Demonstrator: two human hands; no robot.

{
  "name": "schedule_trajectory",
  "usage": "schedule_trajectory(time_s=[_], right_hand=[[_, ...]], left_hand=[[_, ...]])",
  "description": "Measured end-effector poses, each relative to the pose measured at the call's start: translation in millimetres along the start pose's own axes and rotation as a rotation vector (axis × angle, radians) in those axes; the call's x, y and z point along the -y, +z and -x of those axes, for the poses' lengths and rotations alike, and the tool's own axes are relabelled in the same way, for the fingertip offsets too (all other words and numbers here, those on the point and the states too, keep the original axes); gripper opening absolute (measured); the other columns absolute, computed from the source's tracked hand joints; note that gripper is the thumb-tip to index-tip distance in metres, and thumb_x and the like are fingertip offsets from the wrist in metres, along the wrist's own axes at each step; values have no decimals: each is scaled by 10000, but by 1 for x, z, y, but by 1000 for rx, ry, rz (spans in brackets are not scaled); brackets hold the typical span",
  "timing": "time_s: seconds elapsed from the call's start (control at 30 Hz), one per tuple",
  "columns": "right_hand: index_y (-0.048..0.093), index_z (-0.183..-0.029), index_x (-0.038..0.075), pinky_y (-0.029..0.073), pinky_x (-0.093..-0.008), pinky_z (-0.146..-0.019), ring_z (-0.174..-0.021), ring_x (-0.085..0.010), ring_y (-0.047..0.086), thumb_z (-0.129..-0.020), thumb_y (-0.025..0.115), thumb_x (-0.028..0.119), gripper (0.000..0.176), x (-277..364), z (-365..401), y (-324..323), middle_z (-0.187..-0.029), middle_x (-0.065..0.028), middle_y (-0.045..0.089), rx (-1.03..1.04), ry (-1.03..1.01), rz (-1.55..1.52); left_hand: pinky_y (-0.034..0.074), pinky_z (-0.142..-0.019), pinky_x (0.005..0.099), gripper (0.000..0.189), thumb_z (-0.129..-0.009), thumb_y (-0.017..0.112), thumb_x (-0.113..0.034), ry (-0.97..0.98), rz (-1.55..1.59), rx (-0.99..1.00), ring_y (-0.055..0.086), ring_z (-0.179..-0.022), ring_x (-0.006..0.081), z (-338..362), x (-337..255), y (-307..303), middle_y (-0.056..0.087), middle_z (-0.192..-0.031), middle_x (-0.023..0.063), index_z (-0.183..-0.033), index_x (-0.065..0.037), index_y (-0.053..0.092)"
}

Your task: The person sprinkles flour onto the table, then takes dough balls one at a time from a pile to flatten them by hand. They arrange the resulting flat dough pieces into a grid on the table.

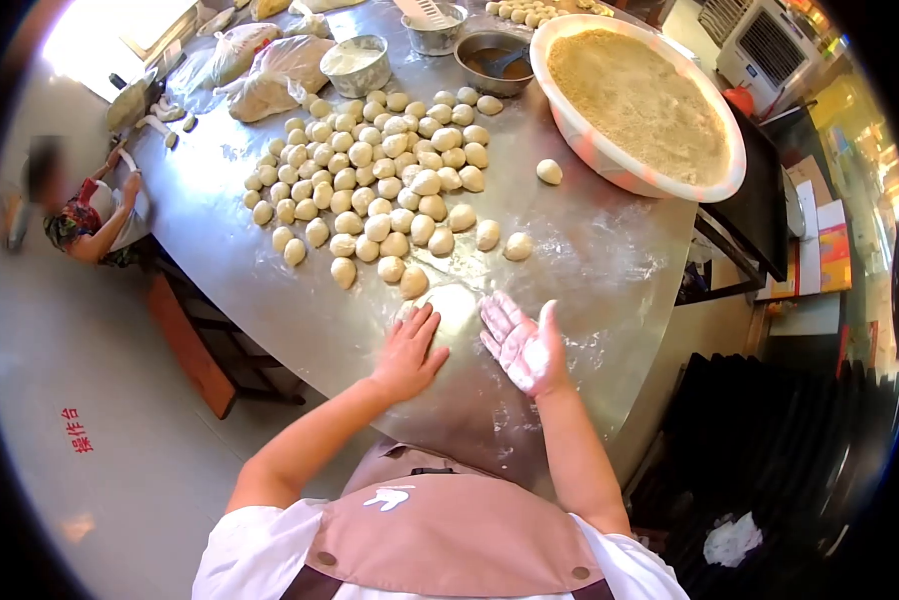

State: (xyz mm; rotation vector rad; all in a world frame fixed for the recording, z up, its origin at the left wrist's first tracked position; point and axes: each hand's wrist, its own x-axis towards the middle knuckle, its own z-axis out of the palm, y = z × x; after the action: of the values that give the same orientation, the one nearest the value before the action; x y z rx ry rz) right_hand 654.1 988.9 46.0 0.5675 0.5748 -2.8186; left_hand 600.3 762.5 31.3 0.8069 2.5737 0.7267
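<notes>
On the metal table point(610, 270), my left hand point(408, 355) lies palm down with its fingers spread, at the near edge of a pale flattened piece of dough point(454, 308). To the right of that piece, my right hand point(520, 345) is turned palm up, its fingers stretched out and the palm white with flour. I see nothing held in it. Many round dough balls point(378, 228) are spread beyond my hands, the nearest ones just past my left fingertips. One ball point(550, 171) sits apart at the right.
A large basin point(610, 165) of brown crumbly filling stands at the back right. Beside it are a bowl of dark liquid point(475, 80) and a flour tub point(358, 80). Plastic bags point(280, 75) lie at the back left. Another person point(95, 220) works at the left edge.
</notes>
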Motion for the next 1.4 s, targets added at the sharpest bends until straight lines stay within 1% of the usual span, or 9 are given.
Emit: schedule_trajectory(time_s=[0.27, 0.4, 0.5, 0.57, 0.7, 0.8, 0.93, 1.17, 1.4], right_hand=[[480, -1398, 62, 343, -403, -1137, -1347, -239, 435, -1024, 385, 592, 656, -52, -25, 40, -1443, -85, 502, -172, -210, -70], [332, -1549, 49, 126, -407, -1235, -1507, -246, 228, -1016, 350, 639, 795, -42, 3, 104, -1598, -102, 356, -91, -392, -64], [426, -1483, 1, 168, -413, -1223, -1473, -267, 316, -1066, 342, 506, 661, -78, -32, 80, -1566, -128, 401, -314, -831, 978], [421, -1480, -22, 203, -422, -1216, -1457, -277, 346, -1069, 298, 525, 695, -77, -33, 59, -1554, -161, 406, -342, -797, 1496], [329, -1527, -4, 237, -443, -1200, -1443, -277, 358, -1040, 301, 613, 786, -78, -48, 78, -1557, -193, 378, -475, -589, 535], [248, -1557, 10, 227, -438, -1206, -1417, -283, 384, -1025, 270, 654, 835, -87, -52, 155, -1570, -187, 350, -360, -495, 131], [493, -1409, 11, 331, -454, -1158, -1351, -335, 465, -993, 310, 697, 823, -44, -37, 145, -1436, -148, 537, -240, -328, 17], [417, -1485, 104, 391, -422, -1118, -1394, -335, 428, -896, 687, 203, 655, 32, -94, 54, -1513, -166, 450, -832, -495, 1988], [564, -1295, 126, 481, -439, -993, -1177, -374, 572, -759, 813, 161, 592, 37, -94, -11, -1273, -141, 606, -556, -531, 1947]], left_hand=[[292, -1168, 513, 645, -966, 551, -361, 692, 205, -150, 353, -1440, 384, -41, -30, -22, 349, -1570, 207, -1511, -59, 385], [342, -1147, 423, 593, -1064, 392, -432, 127, 533, -38, 440, -1382, 373, -53, 9, -3, 447, -1505, 226, -1484, -14, 401], [304, -1146, 368, 593, -1084, 301, -501, -277, 1767, 205, 384, -1398, 203, -43, -56, -13, 443, -1501, 84, -1518, -105, 381], [293, -1150, 373, 634, -1073, 310, -528, -273, 1756, 337, 366, -1408, 206, -41, -52, -46, 421, -1512, 83, -1518, -80, 370], [256, -1178, 382, 701, -1047, 345, -552, 320, 1348, 381, 322, -1457, 255, -31, -33, -94, 377, -1553, 130, -1535, -48, 330], [228, -1197, 379, 701, -1036, 383, -498, 840, 442, -234, 294, -1482, 321, -47, 12, -76, 327, -1582, 194, -1549, -29, 293], [268, -1173, 492, 611, -968, 568, -315, 399, 254, 137, 358, -1429, 348, -60, 62, -84, 412, -1511, 188, -1484, -36, 396], [223, -1183, 497, 620, -917, 641, -281, 460, -239, -87, 377, -1420, 298, -73, 54, -83, 521, -1388, 139, -1459, -72, 424], [230, -1161, 508, 445, -880, 671, -250, 409, -455, -14, 468, -1324, 295, -65, 58, -56, 602, -1185, 94, -1262, -80, 519]])
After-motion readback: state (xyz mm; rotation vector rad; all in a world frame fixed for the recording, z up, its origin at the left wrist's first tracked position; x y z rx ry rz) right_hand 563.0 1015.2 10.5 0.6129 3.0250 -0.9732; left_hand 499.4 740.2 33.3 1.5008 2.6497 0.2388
